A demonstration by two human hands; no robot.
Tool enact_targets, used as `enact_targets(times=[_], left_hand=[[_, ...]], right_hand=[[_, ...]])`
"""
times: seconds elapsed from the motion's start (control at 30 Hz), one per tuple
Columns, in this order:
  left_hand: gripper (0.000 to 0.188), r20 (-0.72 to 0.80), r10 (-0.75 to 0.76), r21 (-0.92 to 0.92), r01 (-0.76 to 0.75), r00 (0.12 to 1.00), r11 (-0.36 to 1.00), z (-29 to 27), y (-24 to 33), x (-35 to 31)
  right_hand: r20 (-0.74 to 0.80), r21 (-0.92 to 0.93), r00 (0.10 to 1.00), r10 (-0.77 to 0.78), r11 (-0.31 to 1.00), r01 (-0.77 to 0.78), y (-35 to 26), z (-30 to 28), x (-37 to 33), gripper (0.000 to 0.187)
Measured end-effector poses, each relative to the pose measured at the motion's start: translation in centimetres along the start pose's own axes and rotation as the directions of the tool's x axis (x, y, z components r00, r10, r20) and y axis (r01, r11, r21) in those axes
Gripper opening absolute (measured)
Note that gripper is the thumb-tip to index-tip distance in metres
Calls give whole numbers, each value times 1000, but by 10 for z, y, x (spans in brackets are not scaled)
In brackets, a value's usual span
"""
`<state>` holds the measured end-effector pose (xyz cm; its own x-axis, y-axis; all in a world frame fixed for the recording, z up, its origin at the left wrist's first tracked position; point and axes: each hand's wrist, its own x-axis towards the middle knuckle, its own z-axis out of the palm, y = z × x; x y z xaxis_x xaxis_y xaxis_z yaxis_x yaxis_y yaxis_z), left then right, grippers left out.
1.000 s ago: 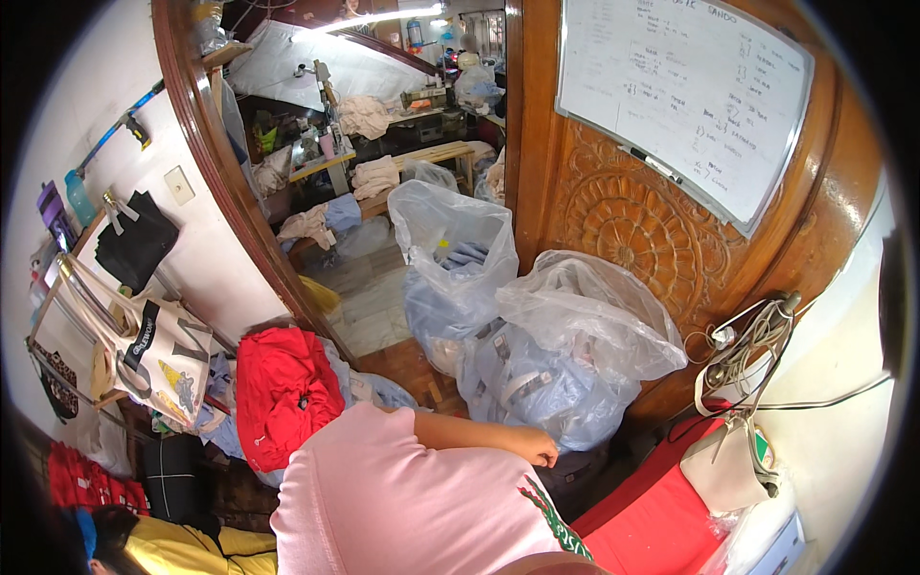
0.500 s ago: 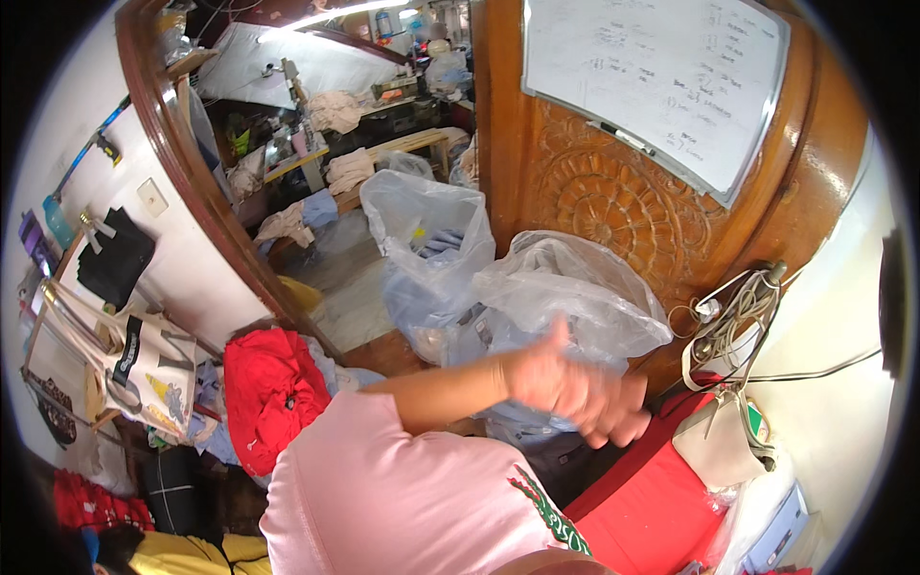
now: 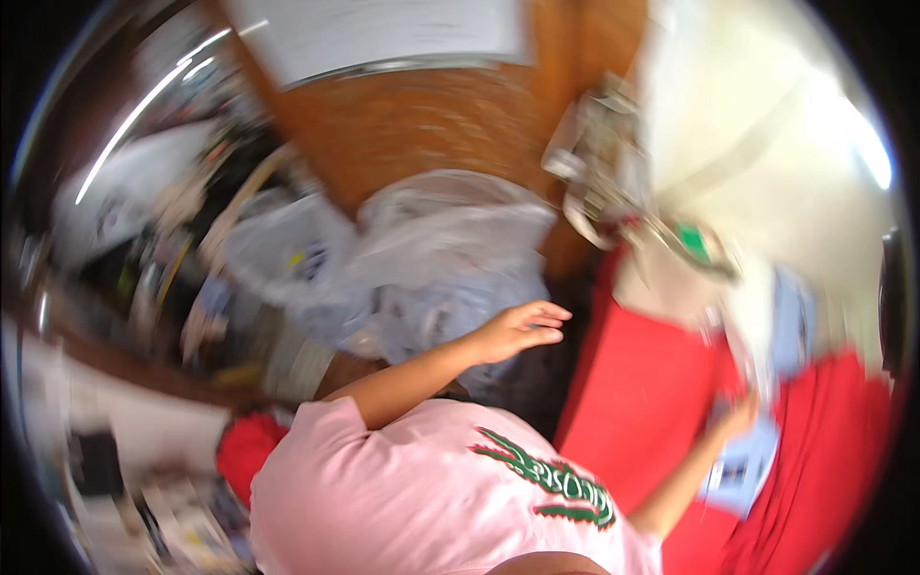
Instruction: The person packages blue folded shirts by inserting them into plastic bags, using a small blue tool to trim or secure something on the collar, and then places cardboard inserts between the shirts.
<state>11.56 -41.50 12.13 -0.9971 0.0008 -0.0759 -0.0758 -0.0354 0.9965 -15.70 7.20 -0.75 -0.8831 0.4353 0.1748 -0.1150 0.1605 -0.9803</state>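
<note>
— Fingers (image 3: 548, 310) of the left hand (image 3: 508, 335): how set?

— Loosely parted, slightly bent, with the thumb apart; holding nothing. Up in the air, just off the left edge of the red-covered surface (image 3: 632, 393).

— And those of the right hand (image 3: 740, 418)?

— Too blurred to tell how far open, or whether gripping anything. Right at the far end of the light-blue folded item (image 3: 740, 470).

— Lying where, exactly?

— On the right part of the red-covered surface, with a pale label showing, partly hidden by hand and wrist.

— Around all that, from the left?

— First, a heap of red cloth (image 3: 247, 450), low down. Next, two clear plastic bags (image 3: 450, 235), side by side, bluish inside, bulging in front of the wooden door (image 3: 422, 125) and blocking its lower part. Above, on the door, a whiteboard (image 3: 393, 34).

— Farther right?

— Blurred hanging cables (image 3: 604, 139), then a cream bag (image 3: 671, 283), crowding the far edge of the red-covered surface. Beyond, near its far right corner, a flat pale-blue thing (image 3: 793, 324). Last, folded red fabric (image 3: 834, 431) along the right edge, hemming in the light-blue folded item.
</note>
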Motion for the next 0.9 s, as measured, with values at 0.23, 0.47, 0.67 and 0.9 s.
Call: enact_targets(times=[0.23, 0.47, 0.67, 0.9], left_hand=[[38, 389, -430, 55, 446, 814, 893, 87, -87, 154], [53, 448, -389, -45, 455, 805, 889, 202, -108, 296], [47, 355, -423, -283, 527, 833, 801, 259, -114, 371], [38, 596, 307, 307, -564, 742, 767, 245, -154, 416]], right_hand=[[-77, 135, 975, 210, 971, -198, -4, 12, -19, 31], [139, -57, 935, 326, 945, -321, -4, -27, -71, 29], [341, 268, 817, 466, 784, -559, -49, -40, -66, 33], [137, -89, 967, 215, 975, -204, -91, -52, 62, 30]])
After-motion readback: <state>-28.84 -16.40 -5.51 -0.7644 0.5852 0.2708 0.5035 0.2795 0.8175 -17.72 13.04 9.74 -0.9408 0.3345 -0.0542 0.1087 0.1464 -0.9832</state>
